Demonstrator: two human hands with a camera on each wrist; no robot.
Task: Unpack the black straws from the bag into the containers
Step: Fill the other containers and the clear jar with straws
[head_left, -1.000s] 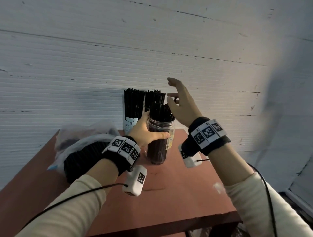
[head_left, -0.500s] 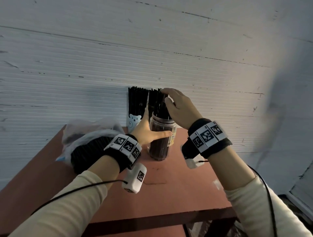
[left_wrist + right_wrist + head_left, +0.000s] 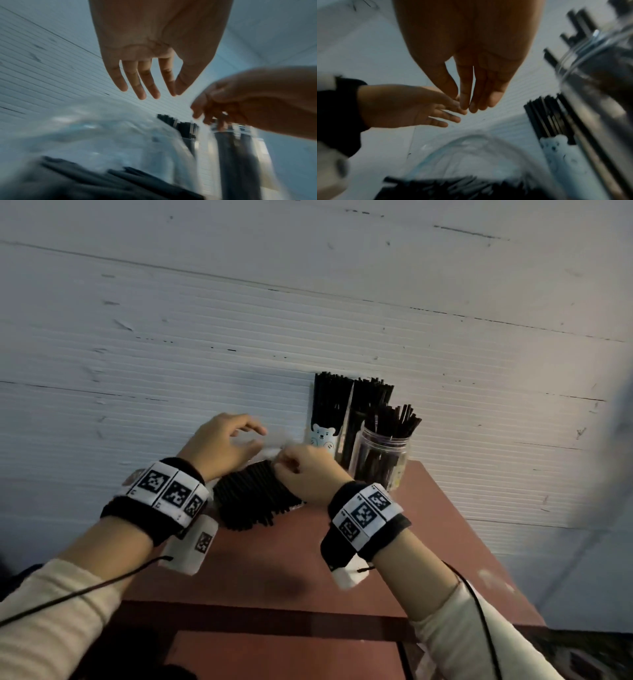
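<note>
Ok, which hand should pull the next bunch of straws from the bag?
Right hand, probably: it sits over the straws in the bag, next to the jar. Left hand hovers farther away.

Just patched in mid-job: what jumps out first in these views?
Both hands, left and right, meet over the clear bag of black straws at the table's middle. By the wall stand three containers bristling with straws: bear cup, a hidden middle one, clear jar.
</note>
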